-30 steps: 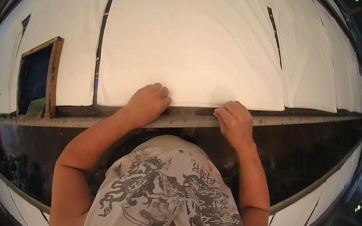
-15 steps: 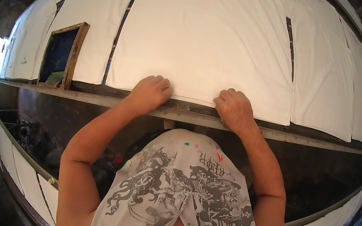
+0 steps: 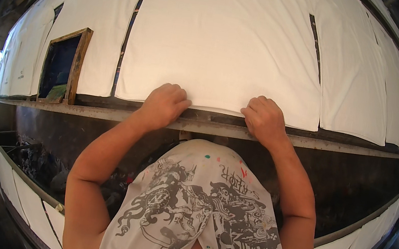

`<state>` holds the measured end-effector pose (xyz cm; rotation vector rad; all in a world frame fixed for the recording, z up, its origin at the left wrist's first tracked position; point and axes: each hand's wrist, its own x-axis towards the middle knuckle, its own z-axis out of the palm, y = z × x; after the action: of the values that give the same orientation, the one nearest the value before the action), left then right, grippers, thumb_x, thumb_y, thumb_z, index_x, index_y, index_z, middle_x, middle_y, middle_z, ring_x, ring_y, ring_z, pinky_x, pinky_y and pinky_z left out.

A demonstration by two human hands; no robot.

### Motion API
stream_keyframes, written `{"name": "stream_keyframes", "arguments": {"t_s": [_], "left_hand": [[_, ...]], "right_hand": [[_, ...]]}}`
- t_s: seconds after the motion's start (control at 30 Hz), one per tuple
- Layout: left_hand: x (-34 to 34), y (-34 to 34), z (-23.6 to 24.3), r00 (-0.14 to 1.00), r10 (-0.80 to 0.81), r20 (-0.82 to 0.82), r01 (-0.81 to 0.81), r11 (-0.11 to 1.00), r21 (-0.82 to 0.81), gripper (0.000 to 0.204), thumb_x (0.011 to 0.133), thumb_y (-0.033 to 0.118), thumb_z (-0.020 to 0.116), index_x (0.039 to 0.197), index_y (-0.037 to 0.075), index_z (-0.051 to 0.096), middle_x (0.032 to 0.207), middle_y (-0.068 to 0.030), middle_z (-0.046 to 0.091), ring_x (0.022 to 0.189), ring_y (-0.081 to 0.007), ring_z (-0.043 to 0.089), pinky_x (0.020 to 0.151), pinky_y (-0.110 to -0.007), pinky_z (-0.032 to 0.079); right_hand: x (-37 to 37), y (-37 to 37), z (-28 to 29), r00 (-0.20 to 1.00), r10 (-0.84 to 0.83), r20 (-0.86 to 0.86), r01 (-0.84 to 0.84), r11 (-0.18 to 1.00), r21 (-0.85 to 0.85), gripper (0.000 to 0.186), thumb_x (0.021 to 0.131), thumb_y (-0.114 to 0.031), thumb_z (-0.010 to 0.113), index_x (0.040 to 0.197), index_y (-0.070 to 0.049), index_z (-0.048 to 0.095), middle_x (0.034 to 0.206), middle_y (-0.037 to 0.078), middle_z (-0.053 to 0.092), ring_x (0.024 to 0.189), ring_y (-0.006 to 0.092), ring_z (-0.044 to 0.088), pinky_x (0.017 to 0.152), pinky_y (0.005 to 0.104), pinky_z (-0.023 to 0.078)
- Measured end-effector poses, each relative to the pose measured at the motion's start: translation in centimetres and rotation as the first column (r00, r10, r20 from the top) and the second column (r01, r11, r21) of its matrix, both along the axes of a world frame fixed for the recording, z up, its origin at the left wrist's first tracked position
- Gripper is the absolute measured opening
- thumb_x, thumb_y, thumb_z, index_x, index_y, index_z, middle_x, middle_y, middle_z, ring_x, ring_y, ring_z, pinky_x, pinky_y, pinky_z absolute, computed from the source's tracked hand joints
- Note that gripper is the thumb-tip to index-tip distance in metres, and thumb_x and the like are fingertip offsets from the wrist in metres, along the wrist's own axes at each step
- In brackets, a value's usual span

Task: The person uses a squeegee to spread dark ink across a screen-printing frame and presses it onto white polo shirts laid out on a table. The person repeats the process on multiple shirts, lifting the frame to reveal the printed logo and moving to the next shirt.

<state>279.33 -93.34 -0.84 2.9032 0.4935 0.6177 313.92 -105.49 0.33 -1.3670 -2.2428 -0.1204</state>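
A large white cloth panel lies spread over the long table in front of me, with faint wrinkles at its right side. My left hand pinches its near edge left of the middle, fingers curled closed. Farther right, my right hand grips the same edge between thumb and fingers. Between the two hands the hem runs almost straight, just above the table's front rail.
A wood-framed screen with dark mesh stands on the left neighbouring white cloth. More white cloth lies at the right, parted by narrow dark gaps. Behind me, another table holds white pieces. Dark clutter sits low at left.
My right hand has shifted slightly right along the hem. The left hand stays nearly in place, and the view has tilted a little.
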Motion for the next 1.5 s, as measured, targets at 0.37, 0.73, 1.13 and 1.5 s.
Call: {"name": "stream_keyframes", "arguments": {"t_s": [0.37, 0.73, 1.13, 1.5], "left_hand": [[0.2, 0.6, -2.0, 0.991, -0.081, -0.102, 0.072, 0.994, -0.087, 0.006, 0.087, 0.012, 0.072, 0.092, 0.008, 0.073, 0.101, -0.0103, 0.065, 0.099, -0.0319, 0.065, 0.087, -0.046, 0.056], [-0.6, 1.6, -1.2, 0.985, -0.072, -0.155, 0.041, 0.981, -0.192, 0.021, 0.089, 0.007, 0.077, 0.109, 0.008, 0.082, 0.109, -0.0082, 0.07, 0.107, -0.0315, 0.069, 0.091, -0.045, 0.061], [-2.8, 1.5, -0.8, 0.991, -0.001, -0.134, -0.02, 0.988, -0.152, 0.027, 0.086, 0.005, 0.076, 0.114, 0.006, 0.079, 0.117, -0.0102, 0.074, 0.108, -0.0351, 0.07, 0.094, -0.049, 0.06], [-1.1, -1.2, -1.0, 0.93, 0.362, -0.068, -0.364, 0.931, -0.026, 0.027, 0.087, 0.009, 0.081, 0.114, 0.008, 0.077, 0.097, -0.0096, 0.073, 0.087, -0.0339, 0.071, 0.077, -0.046, 0.058]], "right_hand": [[0.0, -0.3, -1.8, 0.998, 0.011, 0.058, -0.005, 0.994, -0.107, 0.008, 0.08, -0.008, 0.072, 0.075, -0.009, 0.066, 0.087, 0.006, 0.063, 0.09, 0.0276, 0.066, 0.074, 0.0435, 0.055], [2.7, -1.9, -0.3, 0.986, -0.153, 0.072, 0.167, 0.95, -0.265, 0.017, 0.082, -0.02, 0.091, 0.089, -0.011, 0.079, 0.094, 0.006, 0.069, 0.099, 0.0307, 0.07, 0.083, 0.0459, 0.059], [15.1, -9.9, 0.7, 0.317, -0.854, 0.414, 0.936, 0.21, -0.284, 0.054, 0.096, -0.058, 0.086, 0.104, -0.005, 0.087, 0.11, 0.016, 0.082, 0.113, 0.0386, 0.073, 0.1, 0.0548, 0.057], [15.5, -9.0, -3.2, 0.322, -0.947, 0.018, 0.843, 0.278, -0.46, 0.047, 0.091, -0.047, 0.092, 0.103, -0.002, 0.084, 0.099, 0.018, 0.083, 0.092, 0.0373, 0.078, 0.089, 0.0515, 0.058]]}}
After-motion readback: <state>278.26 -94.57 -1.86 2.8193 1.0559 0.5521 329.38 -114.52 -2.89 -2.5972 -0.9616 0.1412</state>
